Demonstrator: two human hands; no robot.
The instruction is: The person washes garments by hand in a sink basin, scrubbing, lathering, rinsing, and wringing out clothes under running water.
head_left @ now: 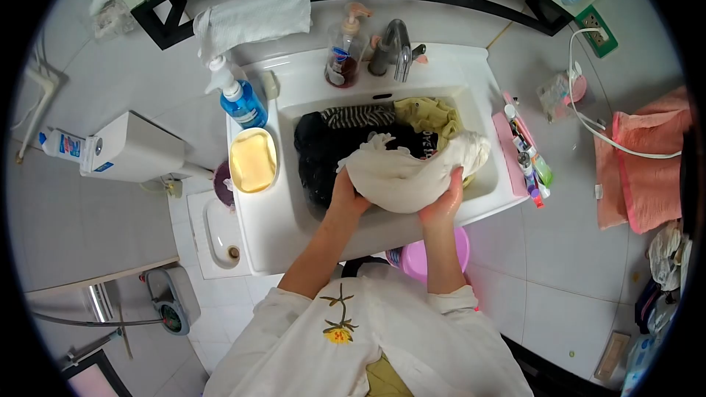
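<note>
A bunched white cloth garment (401, 179) is held up over the sink basin, its exact kind not clear. My left hand (348, 192) grips it at the left side, with the fingertips partly hidden behind the cloth. On the other side my right hand (443, 202) is closed round its lower right part, thumb upward. Beneath and behind it, dark clothes (316, 165), a black-and-white striped cloth (358, 116) and a yellow-green garment (429, 115) lie in the white sink (294, 231).
A chrome faucet (401, 48) rises behind the basin beside a pump bottle (346, 51). On the left ledge stand a blue spray bottle (243, 105) and a soap dish (232, 162) with a yellow bar. A pink tray (507, 151) holds toothpaste tubes at right. Below is a pink basin (434, 256).
</note>
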